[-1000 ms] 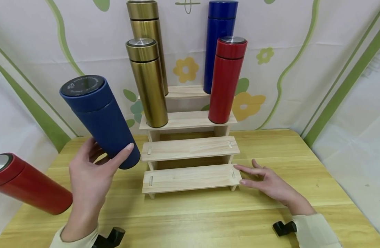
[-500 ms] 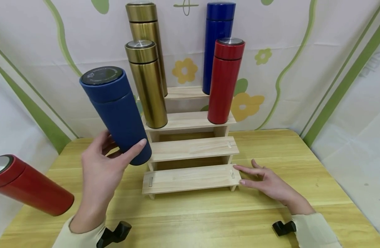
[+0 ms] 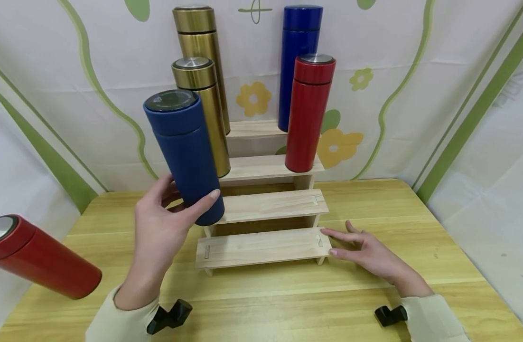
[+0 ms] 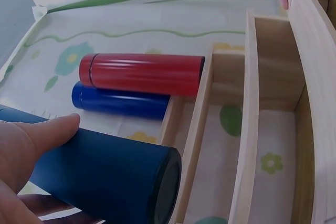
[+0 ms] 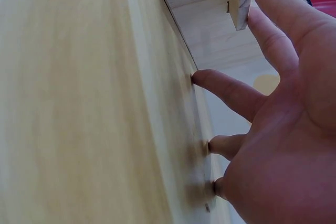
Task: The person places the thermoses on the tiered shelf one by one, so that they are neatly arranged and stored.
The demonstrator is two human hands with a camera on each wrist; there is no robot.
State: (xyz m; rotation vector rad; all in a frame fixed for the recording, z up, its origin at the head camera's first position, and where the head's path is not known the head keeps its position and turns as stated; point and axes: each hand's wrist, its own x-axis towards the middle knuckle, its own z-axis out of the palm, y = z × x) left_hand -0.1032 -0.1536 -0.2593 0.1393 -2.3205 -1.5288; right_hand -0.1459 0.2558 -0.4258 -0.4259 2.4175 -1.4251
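My left hand (image 3: 163, 232) grips a matte blue thermos flask (image 3: 186, 156) near its base, thumb across the front and fingers behind. The flask leans left, its bottom in front of the left end of the third step of a wooden stepped rack (image 3: 261, 248). In the left wrist view, the flask's dark base (image 4: 168, 187) points toward the rack's boards. My right hand (image 3: 374, 256) rests at the right end of the lowest step, thumb and index finger touching the board. In the right wrist view, its other fingertips (image 5: 199, 77) meet the tabletop, fingers spread.
On the upper steps stand a front gold flask (image 3: 220, 142), a back gold flask (image 3: 197, 42), a red flask (image 3: 310, 114) and a glossy blue flask (image 3: 302, 35). Another red flask (image 3: 43, 256) stands at the table's left. A patterned cloth (image 3: 253, 61) hangs behind.
My left hand has carried the blue flask rightward to the rack, tipping it more upright; it now overlaps the front gold flask. My right hand stays put.
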